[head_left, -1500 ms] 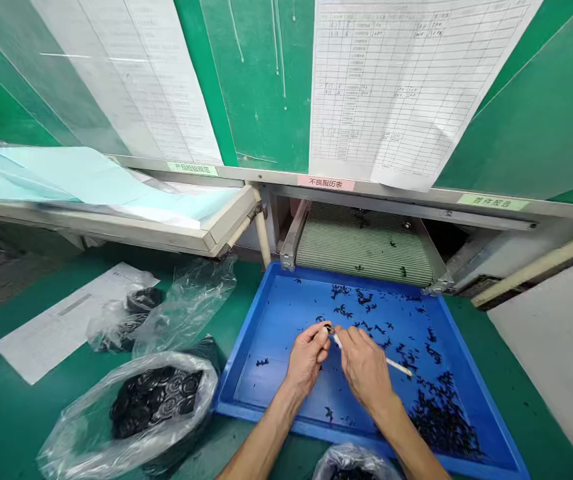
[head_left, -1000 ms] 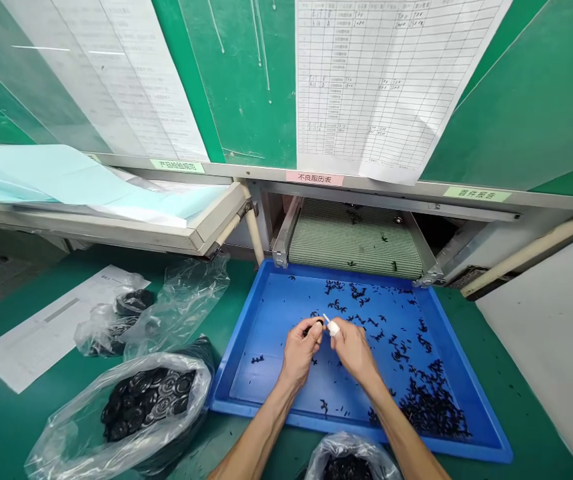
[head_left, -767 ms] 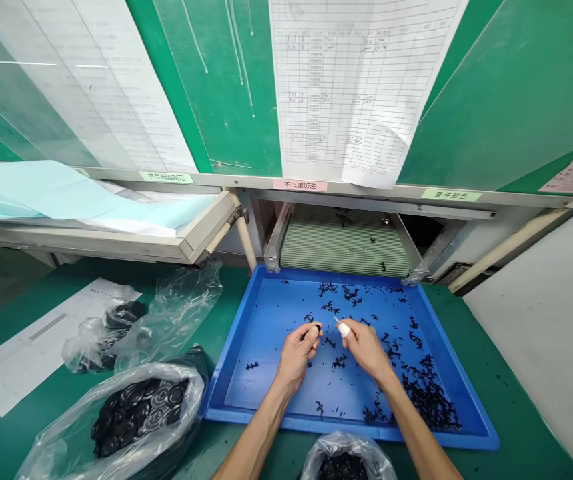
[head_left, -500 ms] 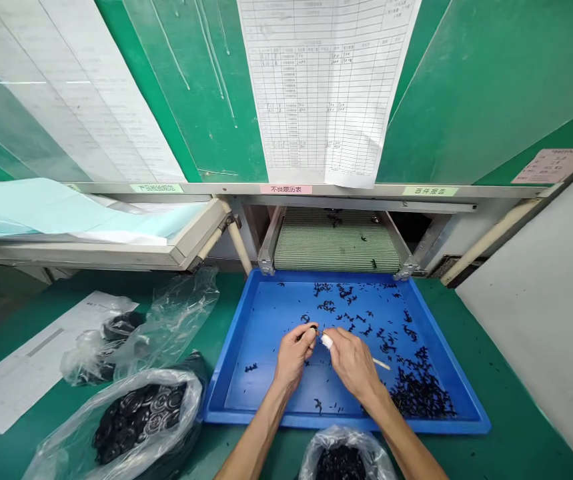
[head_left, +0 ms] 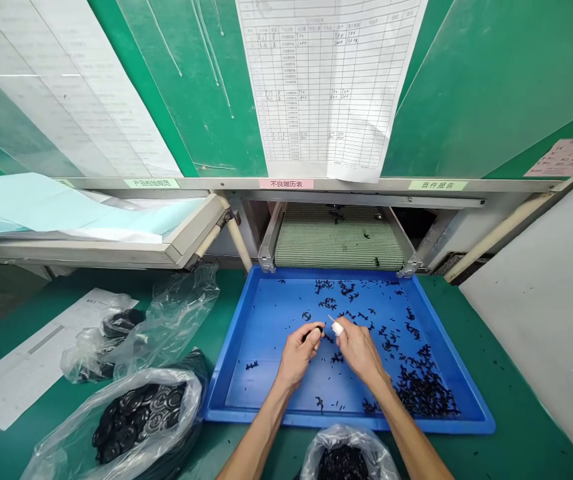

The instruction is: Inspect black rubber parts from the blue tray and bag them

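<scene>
Over the blue tray, my left hand (head_left: 297,353) is closed, pinching a small black part (head_left: 319,329) between thumb and fingertips; most of that part is hidden. Just to its right, my right hand (head_left: 359,347) is closed round a thin pale stick-like tool (head_left: 331,319), whose tip points up and left. A white wrap (head_left: 337,328) shows at a fingertip of the right hand. The tool tip and the black part are apart. Beneath both hands lies the blue tray (head_left: 261,417), with many small black scraps (head_left: 423,387) heaped at its right front corner.
A mesh conveyor belt (head_left: 336,233) ends at the tray's back edge. At front left, an open plastic bag (head_left: 61,427) holds black round parts (head_left: 139,417). Another bag (head_left: 311,460) of black pieces stands at front centre. A paper sheet (head_left: 11,387) lies far left.
My right hand has drawn slightly up and away from the left, and its tool tip now points up. The pale handle end is no longer visible. My left hand still pinches the black part.
</scene>
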Demonstrator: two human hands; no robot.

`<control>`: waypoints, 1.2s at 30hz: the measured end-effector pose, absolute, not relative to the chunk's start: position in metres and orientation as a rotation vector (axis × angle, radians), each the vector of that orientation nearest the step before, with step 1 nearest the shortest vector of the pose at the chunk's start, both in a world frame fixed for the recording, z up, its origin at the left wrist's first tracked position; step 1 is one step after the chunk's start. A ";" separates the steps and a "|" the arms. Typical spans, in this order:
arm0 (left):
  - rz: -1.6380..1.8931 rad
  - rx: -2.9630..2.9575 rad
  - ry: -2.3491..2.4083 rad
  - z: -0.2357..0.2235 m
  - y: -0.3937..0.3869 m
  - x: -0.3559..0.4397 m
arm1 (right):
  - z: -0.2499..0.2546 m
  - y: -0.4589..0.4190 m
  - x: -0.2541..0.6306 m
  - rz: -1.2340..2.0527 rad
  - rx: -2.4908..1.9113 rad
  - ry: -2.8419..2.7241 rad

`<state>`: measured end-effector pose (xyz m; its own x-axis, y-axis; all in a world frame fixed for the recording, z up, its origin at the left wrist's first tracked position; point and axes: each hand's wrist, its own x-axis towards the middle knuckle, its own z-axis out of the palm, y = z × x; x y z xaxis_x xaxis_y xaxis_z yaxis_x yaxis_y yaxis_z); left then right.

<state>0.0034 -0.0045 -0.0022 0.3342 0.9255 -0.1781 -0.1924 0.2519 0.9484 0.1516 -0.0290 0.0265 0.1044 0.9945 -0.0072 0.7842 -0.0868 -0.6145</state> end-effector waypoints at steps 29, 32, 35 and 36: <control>0.915 0.481 0.733 0.060 -0.142 -0.025 | -0.095 -0.343 0.265 -0.174 -2.166 -1.579; 0.912 0.495 0.725 0.057 -0.163 -0.011 | -0.092 -0.339 0.250 -0.362 -2.152 -1.680; 0.952 0.630 0.770 0.050 -0.175 0.004 | -0.086 -0.333 0.244 -0.452 -2.175 -1.715; 0.965 0.685 0.796 0.047 -0.178 0.007 | -0.086 -0.331 0.243 -0.469 -2.179 -1.727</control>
<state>0.0071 -0.1776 0.0469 0.3413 0.8991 -0.2742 -0.4399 0.4106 0.7987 0.2428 -0.3315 -0.0855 0.2148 0.8697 0.4443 0.9750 -0.2172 -0.0463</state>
